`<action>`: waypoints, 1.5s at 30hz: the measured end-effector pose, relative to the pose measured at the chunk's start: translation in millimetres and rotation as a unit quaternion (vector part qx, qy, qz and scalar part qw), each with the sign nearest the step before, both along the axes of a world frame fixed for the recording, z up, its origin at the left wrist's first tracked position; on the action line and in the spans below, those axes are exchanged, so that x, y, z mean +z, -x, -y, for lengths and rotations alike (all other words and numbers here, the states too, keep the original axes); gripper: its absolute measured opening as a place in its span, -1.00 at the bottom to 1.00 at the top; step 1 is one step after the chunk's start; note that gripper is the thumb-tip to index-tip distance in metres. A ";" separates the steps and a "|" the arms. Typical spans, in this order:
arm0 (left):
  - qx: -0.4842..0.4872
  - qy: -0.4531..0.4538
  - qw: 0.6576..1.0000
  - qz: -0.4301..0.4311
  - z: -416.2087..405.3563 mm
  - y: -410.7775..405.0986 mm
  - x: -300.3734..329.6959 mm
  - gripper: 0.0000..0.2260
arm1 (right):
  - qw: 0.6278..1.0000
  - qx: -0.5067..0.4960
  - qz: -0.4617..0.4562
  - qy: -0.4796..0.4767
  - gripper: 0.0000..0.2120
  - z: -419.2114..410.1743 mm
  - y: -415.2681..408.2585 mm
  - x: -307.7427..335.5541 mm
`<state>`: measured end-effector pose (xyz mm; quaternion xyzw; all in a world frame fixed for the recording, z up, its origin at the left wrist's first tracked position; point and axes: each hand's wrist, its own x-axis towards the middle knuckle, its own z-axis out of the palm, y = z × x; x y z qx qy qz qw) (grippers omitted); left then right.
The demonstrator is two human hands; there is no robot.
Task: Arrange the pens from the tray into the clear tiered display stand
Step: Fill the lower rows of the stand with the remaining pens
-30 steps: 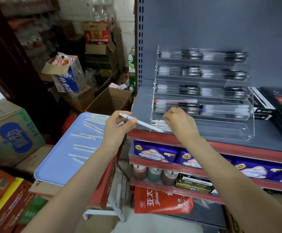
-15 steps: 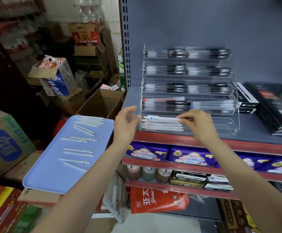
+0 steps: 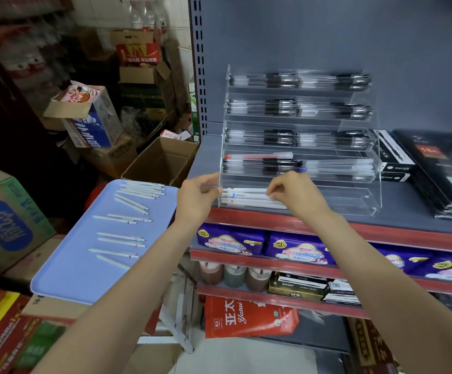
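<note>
Evenly lit, moderately bright, soft and cool, no hard shadows. Dim and murky in the far left corner. Faint glare on the clear display stand (image 3: 300, 147). Slight motion blur throughout, worse on the upper pens (image 3: 281, 81). Wide-angle bending toward the edges.
</note>
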<state>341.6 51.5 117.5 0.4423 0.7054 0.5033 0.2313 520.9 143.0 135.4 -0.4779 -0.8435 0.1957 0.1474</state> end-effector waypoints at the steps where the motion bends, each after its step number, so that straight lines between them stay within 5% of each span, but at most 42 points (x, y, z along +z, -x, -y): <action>1: -0.001 0.000 1.000 0.000 0.2 0.2 -0.2 -0.71 | 1.000 0.003 0.001 0.007 -0.87 -0.4 1.3 0.5; 14: 0.041 0.009 0.996 -0.079 63.6 41.3 -12.2 -0.84 | 0.986 0.100 -0.136 -0.010 -0.82 72.0 67.0 -4.9; 23: 0.053 0.175 0.967 -0.180 140.8 178.7 -102.2 -0.80 | 0.980 0.177 0.013 0.089 -0.69 120.2 190.2 -84.4; 28: -0.113 0.266 0.915 -0.281 150.5 222.1 -143.9 -0.68 | 0.970 0.177 0.074 0.146 -0.60 132.0 241.3 -137.4; 32: -0.228 0.261 0.837 -0.423 142.4 239.2 -167.8 -0.61 | 0.967 0.160 0.136 0.145 -0.61 138.5 265.4 -161.1; 36: -0.211 0.200 0.883 -0.369 141.7 253.6 -179.3 -0.72 | 0.971 0.115 0.181 0.104 -0.69 144.5 280.2 -168.4; 39: -0.226 0.219 0.856 -0.411 140.8 261.0 -176.4 -0.73 | 0.970 0.105 0.198 0.091 -0.77 147.5 287.8 -170.5; 45: -0.206 0.154 0.870 -0.421 140.3 271.0 -169.8 -0.89 | 0.975 0.082 0.153 0.142 -0.78 154.8 298.0 -175.0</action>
